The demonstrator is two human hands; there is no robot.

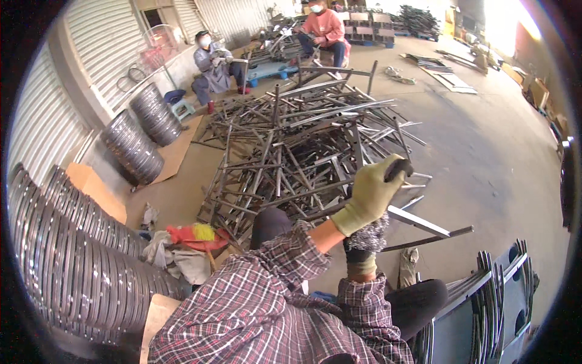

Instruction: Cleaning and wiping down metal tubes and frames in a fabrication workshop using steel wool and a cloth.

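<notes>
My left hand (374, 191), in a pale yellow-green work glove, is raised and crosses in front of my right wrist. Its fingers are closed around a dark, rounded piece (398, 170) whose kind I cannot make out. Just below it is my right hand (359, 253), in a glove with a beige cuff and a dark part; its fingers are mostly hidden. Against that hand sits a grey, fuzzy wad (370, 234) that looks like steel wool. A flat metal bar (418, 221) and a dark tube (430, 239) stick out to the right of my hands.
Ahead lies a tangled heap of metal tube frames (303, 139). Stacks of dark curved metal parts (79, 261) stand at left. Several frames (485, 297) lean together at lower right. Two people sit beyond the heap, one in a pink top (325, 27), one in grey (212, 64).
</notes>
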